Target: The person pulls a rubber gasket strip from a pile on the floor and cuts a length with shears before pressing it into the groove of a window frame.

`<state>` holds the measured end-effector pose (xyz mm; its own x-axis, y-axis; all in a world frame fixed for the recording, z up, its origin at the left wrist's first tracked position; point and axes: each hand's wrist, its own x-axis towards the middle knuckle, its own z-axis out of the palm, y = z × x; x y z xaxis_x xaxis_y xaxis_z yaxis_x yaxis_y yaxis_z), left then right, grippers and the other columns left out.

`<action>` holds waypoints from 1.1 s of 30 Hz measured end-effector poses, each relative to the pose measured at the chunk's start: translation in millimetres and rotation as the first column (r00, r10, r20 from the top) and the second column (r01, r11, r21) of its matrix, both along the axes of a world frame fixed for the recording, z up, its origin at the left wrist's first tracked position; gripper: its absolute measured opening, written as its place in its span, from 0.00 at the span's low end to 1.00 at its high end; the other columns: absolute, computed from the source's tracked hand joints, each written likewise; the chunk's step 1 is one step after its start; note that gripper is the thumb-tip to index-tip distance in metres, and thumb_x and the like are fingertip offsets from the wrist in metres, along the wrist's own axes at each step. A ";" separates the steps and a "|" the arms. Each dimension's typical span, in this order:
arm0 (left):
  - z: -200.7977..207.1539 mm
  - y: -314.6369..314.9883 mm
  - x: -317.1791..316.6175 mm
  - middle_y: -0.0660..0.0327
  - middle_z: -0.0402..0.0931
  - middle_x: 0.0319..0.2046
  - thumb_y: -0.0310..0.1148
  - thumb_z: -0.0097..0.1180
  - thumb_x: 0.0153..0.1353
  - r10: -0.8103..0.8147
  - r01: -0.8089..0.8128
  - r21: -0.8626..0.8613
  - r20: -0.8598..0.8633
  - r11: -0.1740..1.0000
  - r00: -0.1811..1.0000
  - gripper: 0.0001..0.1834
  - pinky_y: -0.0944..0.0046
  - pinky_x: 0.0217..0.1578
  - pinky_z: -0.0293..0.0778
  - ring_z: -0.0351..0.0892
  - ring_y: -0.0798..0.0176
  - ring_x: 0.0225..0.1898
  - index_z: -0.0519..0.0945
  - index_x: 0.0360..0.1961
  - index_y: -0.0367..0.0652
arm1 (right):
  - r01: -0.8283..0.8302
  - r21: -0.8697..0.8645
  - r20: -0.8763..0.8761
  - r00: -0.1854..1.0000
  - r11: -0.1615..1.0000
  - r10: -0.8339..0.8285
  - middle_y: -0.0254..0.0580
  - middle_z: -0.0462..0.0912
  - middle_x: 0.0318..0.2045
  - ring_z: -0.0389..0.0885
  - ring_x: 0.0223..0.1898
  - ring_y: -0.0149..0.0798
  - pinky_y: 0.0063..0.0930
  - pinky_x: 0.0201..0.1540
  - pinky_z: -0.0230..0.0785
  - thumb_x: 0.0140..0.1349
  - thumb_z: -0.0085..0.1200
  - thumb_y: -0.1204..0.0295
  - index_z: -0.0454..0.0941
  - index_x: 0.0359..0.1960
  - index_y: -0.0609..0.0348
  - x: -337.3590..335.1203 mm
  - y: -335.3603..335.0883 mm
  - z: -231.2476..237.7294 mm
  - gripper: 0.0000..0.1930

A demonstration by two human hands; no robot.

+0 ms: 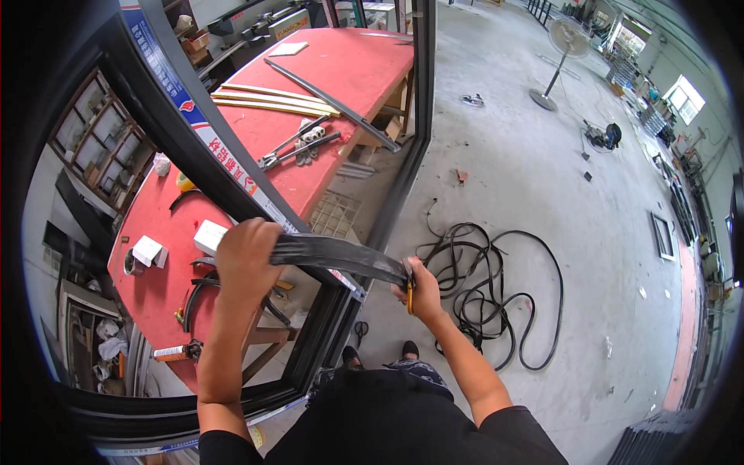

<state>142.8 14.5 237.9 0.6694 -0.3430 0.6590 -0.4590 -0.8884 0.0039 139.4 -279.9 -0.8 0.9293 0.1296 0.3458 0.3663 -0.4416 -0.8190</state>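
Observation:
A flat band of black rubber strip [333,256] stretches in front of me across the corner of a dark window frame [349,291]. At its left end my left hand [246,252] is closed round it. My right hand [424,290] is at the other end, closed round a small hand tool with an orange handle [410,299]. The tool's metal part meets the strip's end, though its exact kind is hard to make out. Part of the strip's left end is hidden by my left hand.
A red-topped table [178,256] carries white boxes [149,252], long-handled cutters [298,143], wooden strips [271,101] and a metal bar [333,105]. Tangled black strip [484,287] lies on the floor at right. Farther off stands a fan [554,74].

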 end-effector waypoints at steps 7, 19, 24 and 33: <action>-0.3 53.7 -36.8 0.56 0.73 0.27 0.27 0.67 0.34 0.142 -0.139 0.078 -0.035 0.987 0.989 0.18 0.52 0.31 0.68 0.74 0.48 0.32 0.76 0.31 0.42 | -0.144 -0.122 0.270 0.947 0.982 0.173 0.49 0.77 0.32 0.77 0.33 0.57 0.39 0.40 0.72 0.45 0.67 0.77 0.69 0.50 0.58 10.1 -6.8 62.0 0.28; -29.0 0.4 -88.6 0.59 0.78 0.28 0.34 0.75 0.40 -0.173 -0.348 -0.500 -0.733 0.793 0.658 0.29 0.60 0.31 0.73 0.78 0.59 0.29 0.76 0.45 0.39 | 0.009 -0.518 0.493 0.820 0.855 0.289 0.40 0.68 0.21 0.72 0.22 0.45 0.39 0.23 0.64 0.48 0.58 0.76 0.73 0.45 0.55 35.1 -68.1 216.6 0.20; -27.0 -22.4 -35.6 0.64 0.78 0.44 0.41 0.55 0.66 -0.772 -0.301 -0.755 -0.630 0.582 0.086 0.23 0.68 0.48 0.70 0.74 0.72 0.45 0.73 0.57 0.39 | 0.023 -0.641 0.492 0.780 0.768 0.387 0.37 0.69 0.21 0.73 0.24 0.42 0.36 0.25 0.66 0.50 0.56 0.74 0.73 0.43 0.53 29.9 -74.6 228.3 0.16; -51.5 -137.8 21.0 0.48 0.73 0.53 0.71 0.31 0.64 -0.854 -0.622 -0.633 -0.127 0.461 -0.504 0.49 0.53 0.49 0.75 0.80 0.51 0.47 0.66 0.62 0.32 | 0.004 -0.732 0.496 0.689 0.681 0.529 0.32 0.71 0.21 0.74 0.24 0.36 0.30 0.27 0.66 0.52 0.56 0.70 0.75 0.38 0.48 4.4 -65.0 209.6 0.11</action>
<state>163.8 -123.3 186.4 0.2710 -0.8883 -0.3708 0.7860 -0.0181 0.6179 143.7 -344.9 208.8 0.3901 0.7549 0.5272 0.8443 -0.5218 0.1224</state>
